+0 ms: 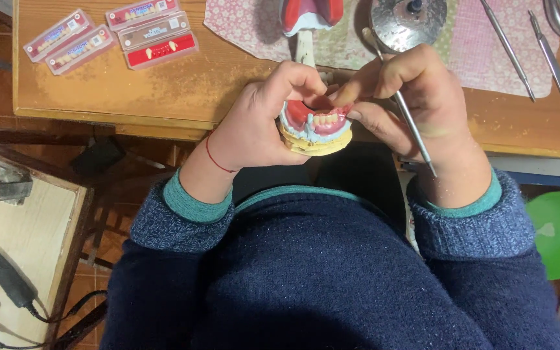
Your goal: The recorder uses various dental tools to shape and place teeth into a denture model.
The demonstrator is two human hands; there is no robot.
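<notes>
Sweater (332,279): dark blue, nearest the lens, teal cuffs at both wrists.
Table (183,91): wooden, carrying flat tooth-card packs (115,35) and steel tools (533,45) on a patterned cloth (494,39).
Left hand (264,120): grip closed round the dental model, thumb on top.
Right hand (416,97): fingers pinched shut on a thin metal instrument (413,129), fingertips touching the teeth.
Dental model (315,129): held above the lap, pink wax gums on a yellow base.

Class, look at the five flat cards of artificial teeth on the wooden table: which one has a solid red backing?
The red card, lowest of the right-hand stack of three, nearest the table's front edge. The other four look pale or clear, with only red trim.
</notes>
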